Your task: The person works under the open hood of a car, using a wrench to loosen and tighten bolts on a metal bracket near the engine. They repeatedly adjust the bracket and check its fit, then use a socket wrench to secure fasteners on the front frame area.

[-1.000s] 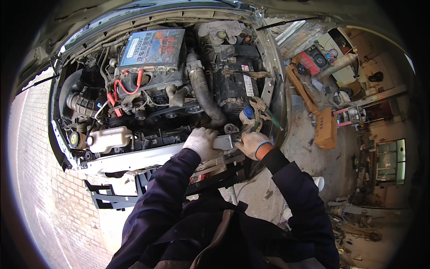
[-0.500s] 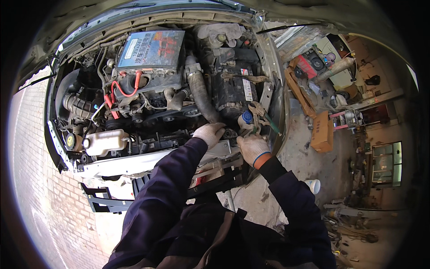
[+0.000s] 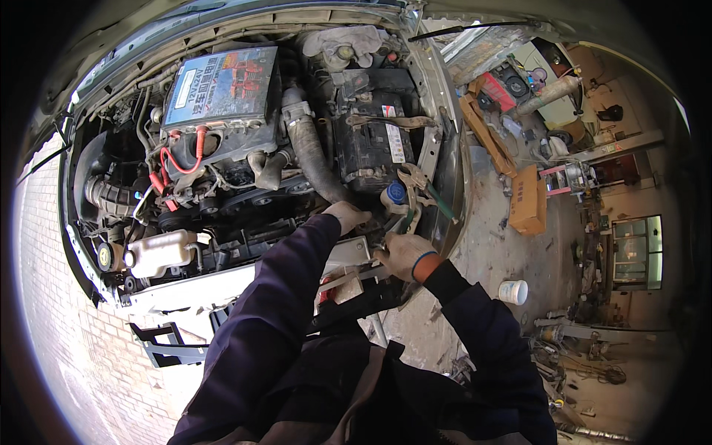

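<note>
My left hand (image 3: 347, 215), in a pale knit glove, reaches beside the lower end of the corrugged grey hose (image 3: 310, 148), its fingertips hidden among dark parts. My gloved right hand (image 3: 406, 254) is curled just right of the silver front crossmember (image 3: 348, 250); what it grips is hard to make out. Just above it, a green-handled tool (image 3: 443, 204) with metal jaws lies by a blue-capped reservoir (image 3: 395, 193), below the black battery (image 3: 367, 152).
A power box (image 3: 219, 85) with red cables sits on the engine, left of the hose. Rightward on the garage floor are cardboard boxes (image 3: 528, 200), a white bucket (image 3: 513, 292) and clutter. Black plastic trim (image 3: 167, 345) lies below the front end.
My left hand has moved up off the crossmember, deeper toward the hose end. My right hand has shifted slightly lower. The engine bay appears shifted leftward in the view.
</note>
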